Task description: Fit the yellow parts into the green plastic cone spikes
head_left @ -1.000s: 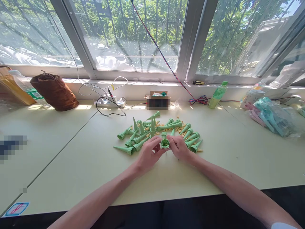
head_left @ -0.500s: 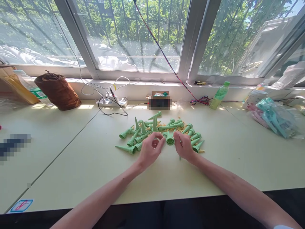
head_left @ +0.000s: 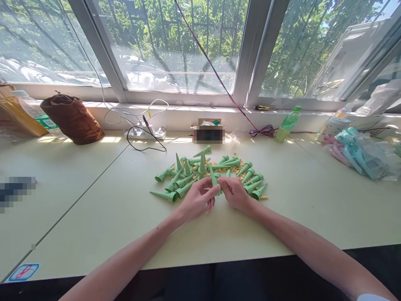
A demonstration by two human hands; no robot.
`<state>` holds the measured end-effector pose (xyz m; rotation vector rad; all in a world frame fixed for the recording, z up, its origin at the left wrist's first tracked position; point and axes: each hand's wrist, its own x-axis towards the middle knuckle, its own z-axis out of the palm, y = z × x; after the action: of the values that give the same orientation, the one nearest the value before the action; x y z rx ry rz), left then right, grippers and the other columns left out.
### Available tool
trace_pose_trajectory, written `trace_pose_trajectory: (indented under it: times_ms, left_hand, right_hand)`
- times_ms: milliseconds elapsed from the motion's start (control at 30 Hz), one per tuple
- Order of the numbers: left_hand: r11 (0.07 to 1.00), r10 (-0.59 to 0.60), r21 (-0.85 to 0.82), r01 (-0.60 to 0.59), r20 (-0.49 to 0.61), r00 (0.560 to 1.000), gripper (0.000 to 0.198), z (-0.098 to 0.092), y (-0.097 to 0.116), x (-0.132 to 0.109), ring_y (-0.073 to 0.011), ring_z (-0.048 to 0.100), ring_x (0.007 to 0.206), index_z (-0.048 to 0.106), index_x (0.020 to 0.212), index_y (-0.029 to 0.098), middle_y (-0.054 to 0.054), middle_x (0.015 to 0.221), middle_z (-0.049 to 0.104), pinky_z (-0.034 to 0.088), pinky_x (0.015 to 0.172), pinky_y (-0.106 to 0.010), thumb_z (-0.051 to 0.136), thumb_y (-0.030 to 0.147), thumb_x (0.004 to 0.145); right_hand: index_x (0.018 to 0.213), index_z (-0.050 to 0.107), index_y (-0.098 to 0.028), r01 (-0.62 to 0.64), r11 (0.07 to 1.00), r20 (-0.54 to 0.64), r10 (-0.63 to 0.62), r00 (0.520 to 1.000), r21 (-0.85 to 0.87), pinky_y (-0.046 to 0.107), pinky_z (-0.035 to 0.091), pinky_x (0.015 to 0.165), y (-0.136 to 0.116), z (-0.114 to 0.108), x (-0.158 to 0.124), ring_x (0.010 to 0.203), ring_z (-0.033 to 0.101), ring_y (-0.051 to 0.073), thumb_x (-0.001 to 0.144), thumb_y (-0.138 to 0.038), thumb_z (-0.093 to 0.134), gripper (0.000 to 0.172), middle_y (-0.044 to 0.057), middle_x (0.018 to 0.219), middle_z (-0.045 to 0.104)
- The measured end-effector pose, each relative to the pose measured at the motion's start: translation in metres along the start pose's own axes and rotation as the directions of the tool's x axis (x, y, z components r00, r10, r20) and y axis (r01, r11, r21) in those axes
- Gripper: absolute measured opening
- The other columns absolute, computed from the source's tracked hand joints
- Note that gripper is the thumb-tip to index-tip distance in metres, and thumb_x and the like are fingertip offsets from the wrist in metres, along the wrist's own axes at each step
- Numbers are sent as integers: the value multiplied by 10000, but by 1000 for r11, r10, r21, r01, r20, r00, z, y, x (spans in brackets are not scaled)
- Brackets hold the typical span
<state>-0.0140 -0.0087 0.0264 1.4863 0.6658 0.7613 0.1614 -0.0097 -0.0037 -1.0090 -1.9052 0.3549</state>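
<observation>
My left hand [head_left: 200, 194] pinches a green plastic cone-shaped watering spike [head_left: 213, 176], its point up and its wide ribbed end down near the fingers. My right hand [head_left: 233, 191] is closed close against the spike's right side. What lies inside its curled fingers is hidden. Around and behind both hands, several more green watering spikes [head_left: 184, 179] are piled on the table, most on their sides and a few standing upright. Small tan pieces [head_left: 237, 168] are scattered among them.
Along the window sill side stand a brown drawstring bag [head_left: 73, 119], a power strip [head_left: 145, 131] with cables, a small box [head_left: 209, 122] and a green bottle [head_left: 288, 124]. Plastic bags [head_left: 360, 152] lie at the right. The table's front edge [head_left: 216, 262] runs below my forearms.
My left hand has closed on the spike, which has turned from showing its open end to standing point up. My right hand has shifted left, nearer my left hand.
</observation>
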Motion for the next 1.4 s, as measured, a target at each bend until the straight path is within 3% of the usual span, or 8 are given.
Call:
trace_pose_trajectory:
  times_ms: [267,433,533,667,900,1067,1233,1400]
  left_hand:
    - [949,126,302,-91,-96,987,265,-1,-18,0,-86,483,467,567,969,183,63,583,473,420,440,-198,648,411,861]
    - [704,434,632,-325,-20,901,139,-5,-22,1,-99,516,618,589,892,181,0,775,526,448,550,-216,588,318,917]
    - [561,533,716,-416,72,843,119,-7,-21,0,-134,571,774,607,1023,201,-51,928,587,482,632,-231,523,255,958]
    - [537,564,723,-435,76,822,214,-5,-19,0,-139,607,840,586,1167,227,-71,1056,605,518,706,-248,506,225,968]
    - [808,386,510,-295,-79,919,189,0,-20,0,-50,551,540,641,915,185,-26,910,552,479,468,-182,505,306,964]
    - [928,267,310,-208,-161,950,232,4,-17,0,-64,549,473,585,780,160,15,696,542,442,425,-184,606,356,903]
    - [999,48,-20,-50,-70,996,296,3,-8,1,-73,521,427,539,791,161,46,571,508,415,412,-194,652,423,866]
    - [934,-158,-305,187,118,980,362,-2,-6,2,-43,470,435,582,900,152,45,637,462,299,342,-153,684,491,824]
  right_hand:
    - [608,343,-203,-74,997,1,74,997,23,259,236,492,-3,0,2,488,258,94,1027,-402,305,465,-48,534,314]
    - [576,280,-207,-151,986,-10,152,988,75,264,234,479,-7,2,4,472,260,90,1015,-446,317,501,-46,506,293]
    - [545,294,-210,-235,962,9,236,972,138,264,231,464,-8,4,5,459,271,93,1001,-488,327,536,-44,475,296]
    - [516,335,-211,-325,921,22,328,944,213,263,237,450,-8,4,6,444,289,97,980,-531,357,564,-43,443,310]
    - [514,333,-209,-295,939,1,300,954,176,259,284,477,-10,3,6,451,313,98,981,-529,342,566,-42,446,317]
    - [555,313,-206,-248,961,17,248,969,125,256,242,485,-10,1,5,463,274,88,1003,-479,318,524,-51,479,295]
    - [608,288,-207,-123,992,0,123,992,31,253,219,497,-7,-1,4,481,237,87,1017,-403,312,454,-56,525,280]
    - [635,277,-215,85,994,37,-83,996,-61,253,222,503,-6,-6,1,480,239,93,1028,-345,265,415,-56,537,279]
